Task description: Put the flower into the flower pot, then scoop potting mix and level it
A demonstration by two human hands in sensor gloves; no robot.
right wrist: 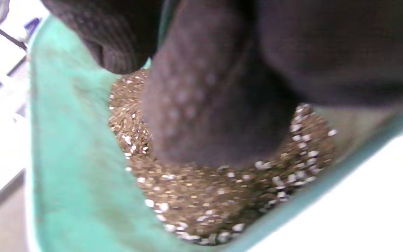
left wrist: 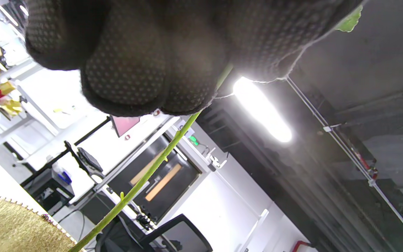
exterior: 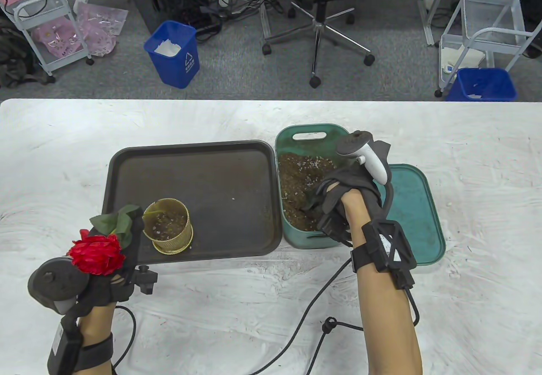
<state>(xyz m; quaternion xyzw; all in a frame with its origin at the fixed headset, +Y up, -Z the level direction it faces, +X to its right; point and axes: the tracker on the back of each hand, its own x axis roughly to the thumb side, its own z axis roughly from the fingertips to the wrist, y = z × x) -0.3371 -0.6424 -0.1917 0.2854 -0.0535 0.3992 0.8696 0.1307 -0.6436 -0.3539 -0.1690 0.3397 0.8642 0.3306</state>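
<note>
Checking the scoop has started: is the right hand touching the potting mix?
Touching. The right wrist view shows the right hand's fingers pressed into the potting mix.

overhead table view; wrist views close-up

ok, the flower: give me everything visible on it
The flower looks artificial: a red rose head, green leaves and a thin green stem. The left hand grips the stem, fingers curled round it. It is tilted, head toward the person, stem running down to the gold flower pot. Whether the tip sits inside cannot be told.
</note>
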